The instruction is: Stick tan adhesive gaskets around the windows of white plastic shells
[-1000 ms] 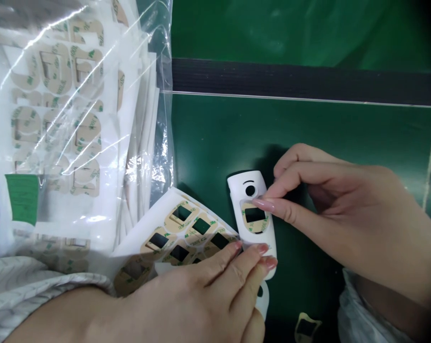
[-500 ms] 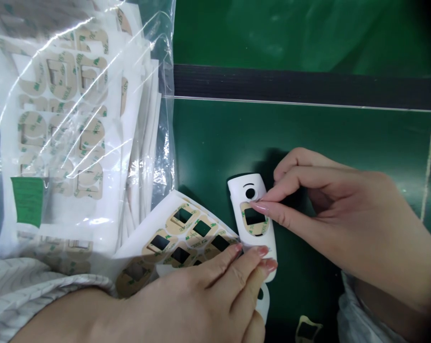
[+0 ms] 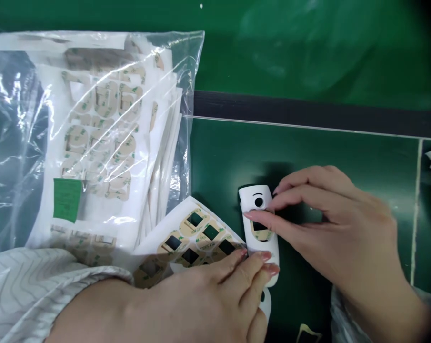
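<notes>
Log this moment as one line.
left hand: on lower end of white plastic housing; right hand: thumb across top of tan adhesive sticker; sticker sheet: partly under left hand

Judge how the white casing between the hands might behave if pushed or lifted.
The white casing is probably stiff: it looks unbent beneath the left hand. It may be light, as a round hole pierces it. Pushed, it would likely slide on the smooth green tabletop.
</notes>
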Demonstrator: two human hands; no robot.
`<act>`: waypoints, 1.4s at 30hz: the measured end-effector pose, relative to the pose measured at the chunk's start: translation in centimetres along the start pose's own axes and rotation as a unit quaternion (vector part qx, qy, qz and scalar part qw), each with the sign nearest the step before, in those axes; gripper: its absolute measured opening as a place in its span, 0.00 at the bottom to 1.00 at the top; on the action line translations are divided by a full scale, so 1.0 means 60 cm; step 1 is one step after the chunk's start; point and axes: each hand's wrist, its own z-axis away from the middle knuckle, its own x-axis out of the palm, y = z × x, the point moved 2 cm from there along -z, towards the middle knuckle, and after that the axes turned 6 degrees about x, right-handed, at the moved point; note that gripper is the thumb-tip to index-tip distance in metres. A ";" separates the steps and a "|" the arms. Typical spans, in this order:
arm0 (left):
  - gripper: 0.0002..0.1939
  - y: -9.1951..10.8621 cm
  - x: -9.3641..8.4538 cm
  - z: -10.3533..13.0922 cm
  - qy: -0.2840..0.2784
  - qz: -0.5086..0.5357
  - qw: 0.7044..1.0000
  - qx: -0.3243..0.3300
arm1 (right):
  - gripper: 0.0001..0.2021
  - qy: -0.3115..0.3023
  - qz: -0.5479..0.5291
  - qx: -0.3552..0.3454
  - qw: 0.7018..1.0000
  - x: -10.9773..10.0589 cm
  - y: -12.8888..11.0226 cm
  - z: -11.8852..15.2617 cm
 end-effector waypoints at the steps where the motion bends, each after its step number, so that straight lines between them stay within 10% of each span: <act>1: 0.11 0.000 -0.001 0.000 -0.003 -0.002 1.000 0.002 | 0.18 0.011 0.030 0.006 0.999 0.001 0.003 -0.001; 5: 0.11 0.002 -0.001 0.002 0.010 -0.015 1.000 0.000 | 0.28 -0.001 0.061 0.004 0.998 0.006 0.016 -0.013; 11: 0.11 0.005 0.001 0.002 0.038 -0.020 0.999 -0.003 | 0.16 -0.064 -0.019 -0.094 0.993 0.014 0.027 -0.027; 16: 0.12 0.003 0.001 0.008 0.042 -0.007 0.999 0.011 | 0.05 -0.134 -0.155 0.011 0.979 0.008 0.027 -0.036; 22: 0.09 -0.008 -0.034 0.015 0.067 -0.001 0.997 0.048 | 0.20 -0.212 -0.304 0.140 0.918 -0.012 0.041 -0.032; 27: 0.03 -0.011 -0.056 0.015 0.086 0.017 0.995 0.042 | 0.18 -0.086 -0.392 0.184 0.897 -0.009 0.095 -0.045; 32: 0.09 -0.022 0.002 0.011 0.147 0.002 0.989 -0.020 | 0.19 0.087 -0.369 0.176 0.909 0.003 0.108 -0.062; 38: 0.19 -0.054 0.022 0.001 0.207 0.008 0.978 -0.024 | 0.18 0.197 -0.153 0.225 0.942 -0.049 0.134 -0.009; 42: 0.17 -0.056 0.003 0.006 0.177 0.020 0.978 -0.111 | 0.22 0.235 0.011 0.361 0.902 -0.112 0.201 0.057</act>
